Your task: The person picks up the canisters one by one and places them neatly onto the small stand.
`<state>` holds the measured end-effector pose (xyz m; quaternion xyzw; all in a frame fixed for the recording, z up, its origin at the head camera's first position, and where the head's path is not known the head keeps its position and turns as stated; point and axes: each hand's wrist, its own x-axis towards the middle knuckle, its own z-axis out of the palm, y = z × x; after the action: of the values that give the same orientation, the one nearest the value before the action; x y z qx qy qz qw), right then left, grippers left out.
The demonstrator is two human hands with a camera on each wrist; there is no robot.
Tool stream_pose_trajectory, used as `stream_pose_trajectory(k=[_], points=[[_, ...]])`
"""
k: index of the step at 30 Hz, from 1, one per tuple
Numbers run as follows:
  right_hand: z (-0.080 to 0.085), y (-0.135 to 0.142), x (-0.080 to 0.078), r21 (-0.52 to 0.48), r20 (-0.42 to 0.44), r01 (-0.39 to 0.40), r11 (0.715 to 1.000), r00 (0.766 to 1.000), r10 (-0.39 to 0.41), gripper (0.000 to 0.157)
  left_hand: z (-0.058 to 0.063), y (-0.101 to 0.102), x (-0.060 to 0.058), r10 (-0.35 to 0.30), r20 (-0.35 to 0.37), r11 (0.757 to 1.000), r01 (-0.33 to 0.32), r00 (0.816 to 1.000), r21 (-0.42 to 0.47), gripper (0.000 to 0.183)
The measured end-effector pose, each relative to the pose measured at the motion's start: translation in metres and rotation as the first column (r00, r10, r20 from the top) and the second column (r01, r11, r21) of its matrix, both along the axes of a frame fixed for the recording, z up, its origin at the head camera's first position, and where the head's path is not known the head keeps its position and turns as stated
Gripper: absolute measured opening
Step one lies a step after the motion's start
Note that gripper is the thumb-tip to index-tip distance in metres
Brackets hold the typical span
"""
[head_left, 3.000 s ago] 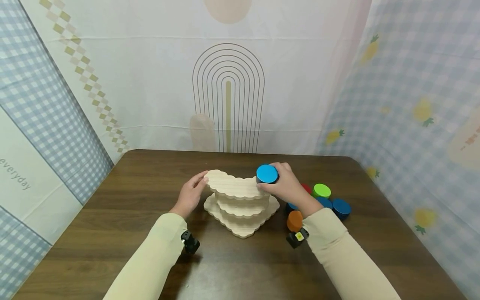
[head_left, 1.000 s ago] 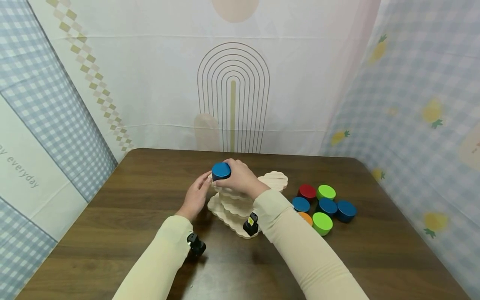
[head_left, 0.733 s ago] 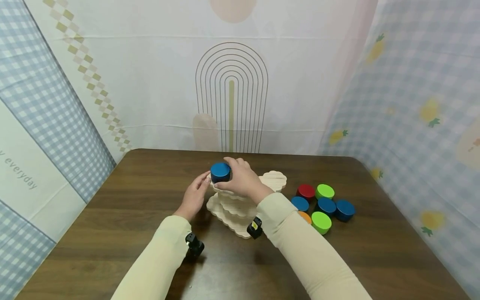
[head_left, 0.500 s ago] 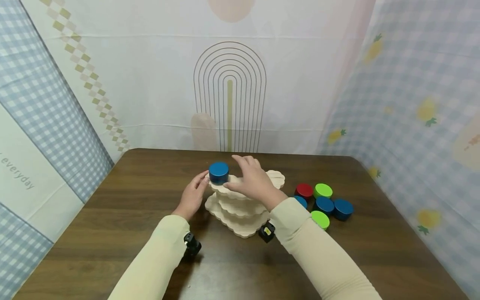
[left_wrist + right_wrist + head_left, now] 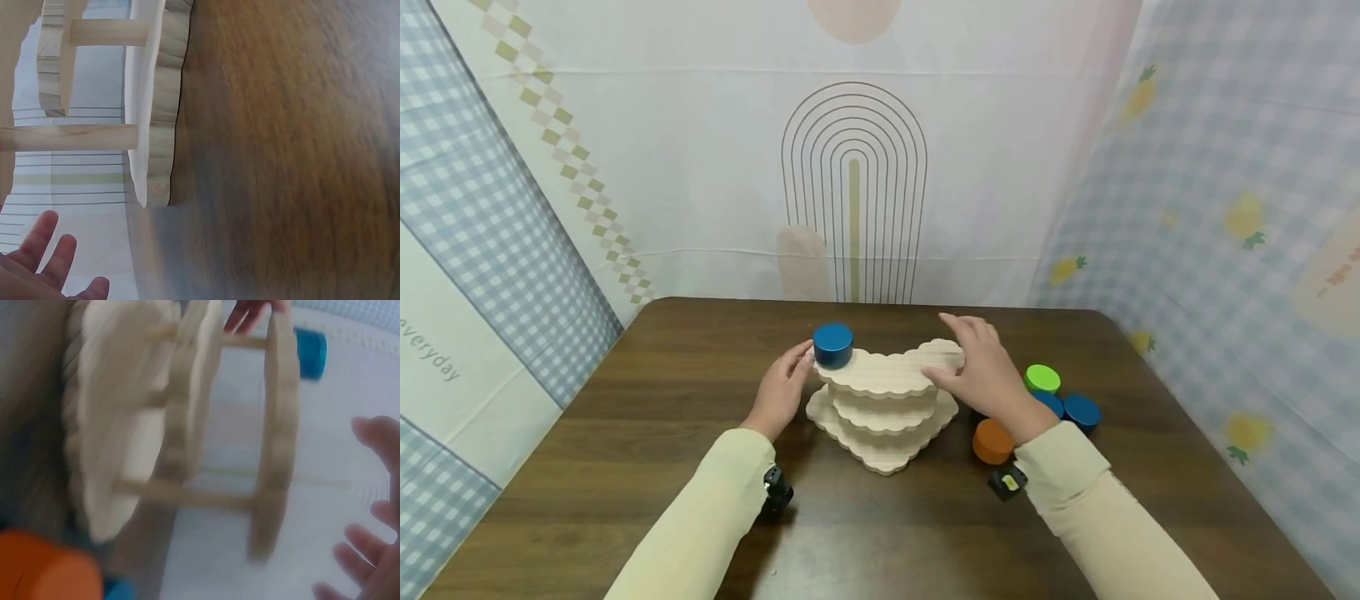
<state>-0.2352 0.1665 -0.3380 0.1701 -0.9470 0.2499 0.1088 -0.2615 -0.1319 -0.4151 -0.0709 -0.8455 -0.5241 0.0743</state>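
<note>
A pale wooden three-tier stand [image 5: 887,375] with scalloped edges and round posts stands mid-table. One short blue cylinder [image 5: 832,343] sits upright on the left end of its top tier. My left hand [image 5: 777,393] is at that end, fingertips right at the edge beside the cylinder; the left wrist view shows its loose fingers [image 5: 62,256] extended and apart. With nothing in its grasp, my right hand [image 5: 988,375] hovers by the top tier's right end, thumb and fingers spread wide. The right wrist view, blurred, shows the blue cylinder [image 5: 311,353] away from that hand.
Right of the stand, partly hidden by my right arm, are an orange cylinder [image 5: 992,442], a bright green one [image 5: 1042,379] and blue ones [image 5: 1082,412]. A patterned cloth [image 5: 1000,167] hangs behind the dark wooden table [image 5: 865,533].
My right hand carried the blue cylinder left across the top tier, set it on the left end, let go and drew back to the right. My left hand has stayed at the stand's left end.
</note>
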Motion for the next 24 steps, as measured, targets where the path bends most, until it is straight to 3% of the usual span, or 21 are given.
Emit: stream_pose_trajectory(k=[11,24], points=[[-0.022,0.070,0.003,-0.014,0.048,0.114,0.993,0.992,-0.113,0.082,-0.002,-0.001,-0.001,0.014,-0.007,0.999,-0.014,1.000,-0.046,0.044],[-0.047,0.124,0.007,0.022,0.071,0.197,0.980,0.978,-0.198,0.084,-0.003,-0.001,-0.002,0.016,-0.016,0.998,-0.017,1.000,-0.055,0.044]])
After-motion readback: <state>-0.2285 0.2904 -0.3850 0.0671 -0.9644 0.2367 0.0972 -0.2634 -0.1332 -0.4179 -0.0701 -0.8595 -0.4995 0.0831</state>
